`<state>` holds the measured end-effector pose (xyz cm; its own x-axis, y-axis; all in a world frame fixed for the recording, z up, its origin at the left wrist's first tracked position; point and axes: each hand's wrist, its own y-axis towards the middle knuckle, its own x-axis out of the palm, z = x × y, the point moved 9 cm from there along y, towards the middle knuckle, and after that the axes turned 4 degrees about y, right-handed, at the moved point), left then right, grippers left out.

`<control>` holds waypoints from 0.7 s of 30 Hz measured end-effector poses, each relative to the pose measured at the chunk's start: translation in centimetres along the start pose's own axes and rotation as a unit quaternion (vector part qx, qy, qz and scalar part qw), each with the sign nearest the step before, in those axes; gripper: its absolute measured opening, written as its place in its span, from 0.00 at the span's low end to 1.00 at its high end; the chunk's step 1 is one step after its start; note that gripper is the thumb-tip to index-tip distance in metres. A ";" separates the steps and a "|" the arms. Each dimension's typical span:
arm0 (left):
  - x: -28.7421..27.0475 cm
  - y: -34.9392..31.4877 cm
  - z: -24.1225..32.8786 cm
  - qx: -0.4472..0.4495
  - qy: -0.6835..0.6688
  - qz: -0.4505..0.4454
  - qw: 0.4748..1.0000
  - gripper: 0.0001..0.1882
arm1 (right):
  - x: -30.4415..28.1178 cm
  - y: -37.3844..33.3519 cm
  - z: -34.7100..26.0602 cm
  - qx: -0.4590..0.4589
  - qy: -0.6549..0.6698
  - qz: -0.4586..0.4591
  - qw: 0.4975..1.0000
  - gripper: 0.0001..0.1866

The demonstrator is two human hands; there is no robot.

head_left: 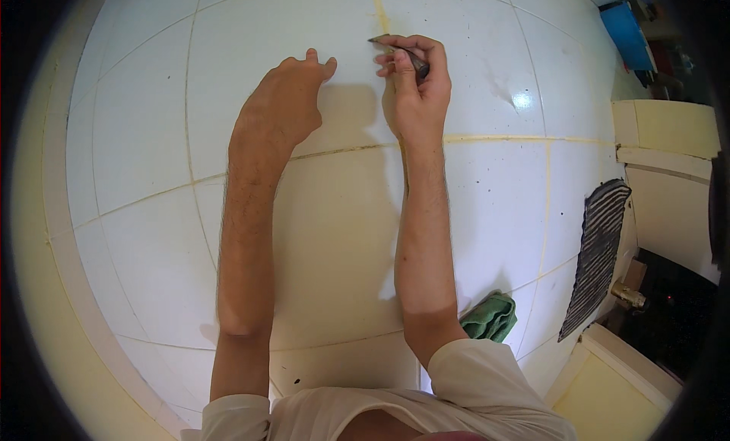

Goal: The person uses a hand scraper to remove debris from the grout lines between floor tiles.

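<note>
The left hand [285, 99] at eleven o'clock looks unclenched and empty, palm hidden. The right hand [422, 87] at one o'clock pinches a pointed tool [418, 64], probably for finer control, its tip toward ten o'clock near a yellow joint [379, 11] in the tiled floor [494, 220]; a green cloth [490, 317] lies within reach at four o'clock.

"Any words, labels, numbers or signs you can read, from the upper left of the frame to the lower right?"
"None: 0 legible words, 0 legible numbers, in the centre or at any edge."
</note>
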<state>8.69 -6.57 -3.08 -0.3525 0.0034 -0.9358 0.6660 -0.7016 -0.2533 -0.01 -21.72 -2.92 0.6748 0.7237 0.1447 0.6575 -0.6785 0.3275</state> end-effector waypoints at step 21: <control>0.0 0.0 0.1 -0.017 -0.009 -0.020 1.000 0.47 | -1.3 0.0 0.3 0.028 -0.051 0.034 0.998 0.06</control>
<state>8.62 -6.67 -3.03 -0.3912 0.0183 -0.9201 0.6726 -0.6767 -0.2994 -0.80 -22.71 -3.37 0.7464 0.6620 0.0685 0.6257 -0.7331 0.2667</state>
